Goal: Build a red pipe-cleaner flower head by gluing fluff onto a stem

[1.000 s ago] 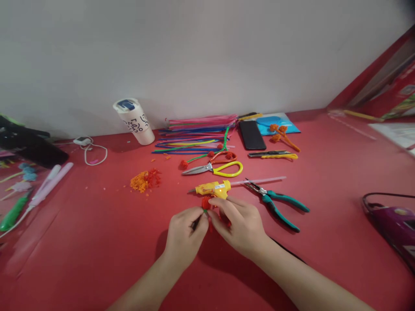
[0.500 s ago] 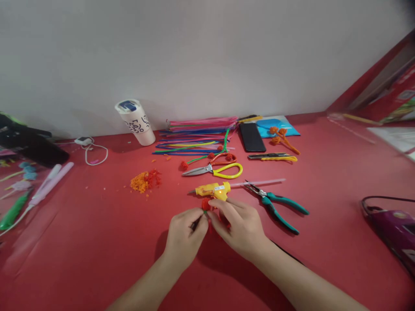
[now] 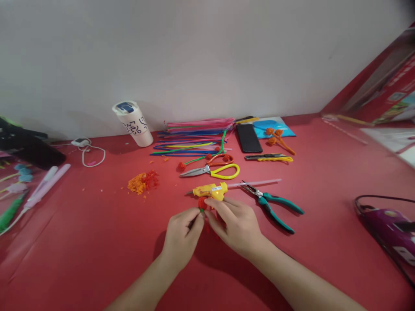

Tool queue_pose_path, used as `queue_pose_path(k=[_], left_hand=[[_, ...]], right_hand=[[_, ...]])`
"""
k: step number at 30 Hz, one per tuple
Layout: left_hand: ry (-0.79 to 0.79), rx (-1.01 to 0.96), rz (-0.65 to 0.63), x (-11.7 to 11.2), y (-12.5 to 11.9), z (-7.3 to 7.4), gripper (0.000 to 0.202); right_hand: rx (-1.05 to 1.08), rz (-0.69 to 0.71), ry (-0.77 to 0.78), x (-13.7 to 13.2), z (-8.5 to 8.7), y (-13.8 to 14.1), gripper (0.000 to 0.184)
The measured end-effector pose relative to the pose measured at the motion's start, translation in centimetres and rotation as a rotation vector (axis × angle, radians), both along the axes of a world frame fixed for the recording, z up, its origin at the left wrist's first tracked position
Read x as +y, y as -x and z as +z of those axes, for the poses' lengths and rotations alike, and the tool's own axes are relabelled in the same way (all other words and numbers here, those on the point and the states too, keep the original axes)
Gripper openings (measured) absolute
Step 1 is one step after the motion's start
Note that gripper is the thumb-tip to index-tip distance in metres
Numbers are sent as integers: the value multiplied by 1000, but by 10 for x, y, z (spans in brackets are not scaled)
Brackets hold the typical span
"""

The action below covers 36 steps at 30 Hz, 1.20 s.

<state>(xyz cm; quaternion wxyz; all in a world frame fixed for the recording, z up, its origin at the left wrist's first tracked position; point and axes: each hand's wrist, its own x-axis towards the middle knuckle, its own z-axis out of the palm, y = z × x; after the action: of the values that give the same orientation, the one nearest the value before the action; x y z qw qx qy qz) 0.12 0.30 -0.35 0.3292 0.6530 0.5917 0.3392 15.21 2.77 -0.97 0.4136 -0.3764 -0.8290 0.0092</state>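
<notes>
Between my hands is a red fuzzy pipe-cleaner flower [image 3: 202, 203] with a short bit of green stem below it. My left hand [image 3: 183, 231] pinches the green stem between thumb and forefinger. My right hand [image 3: 235, 220] closes its thumb and forefinger at the red head's right side; its other fingers curl underneath, partly hidden. Just beyond them lies a yellow glue gun [image 3: 210, 190] with a clear glue stick in its back. Pliers [image 3: 270, 203] with teal handles lie open to the right. Scissors [image 3: 212, 171] with red and yellow handles lie farther back.
Orange and red fuzz clippings [image 3: 142, 183] lie left of centre. Pipe cleaners [image 3: 194, 138] are stacked by the wall, near a white tumbler [image 3: 133, 124]. A phone [image 3: 249, 138], a utility knife [image 3: 268, 157] and an orange pipe-cleaner sprig [image 3: 279, 140] lie back right. A purple device [image 3: 389, 229] sits far right.
The whole view has shifted slightly, so things on the table sit a little further left. My hands keep nearly the same pinch on the red flower.
</notes>
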Motion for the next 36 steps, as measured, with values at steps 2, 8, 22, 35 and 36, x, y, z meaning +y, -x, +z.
queue_pose_path(k=[2,8,22,35,36], left_hand=[[24,-44,5,1,1,0,32],[88,-140,28,6,7,6,30],[317,-633,119,12,13,2,28],[310,-687,181,15,14,-2,27],[307,-692,192,15,15,-3,26]], right_hand=[[-1,-29,29,1,2,-3,21],[-125,-326,225,20,0,-27,28],[215,-245,797,35,-5,-33,17],[746,249,1257,22,18,-39,19],[745,267,1263,18,17,-36,18]])
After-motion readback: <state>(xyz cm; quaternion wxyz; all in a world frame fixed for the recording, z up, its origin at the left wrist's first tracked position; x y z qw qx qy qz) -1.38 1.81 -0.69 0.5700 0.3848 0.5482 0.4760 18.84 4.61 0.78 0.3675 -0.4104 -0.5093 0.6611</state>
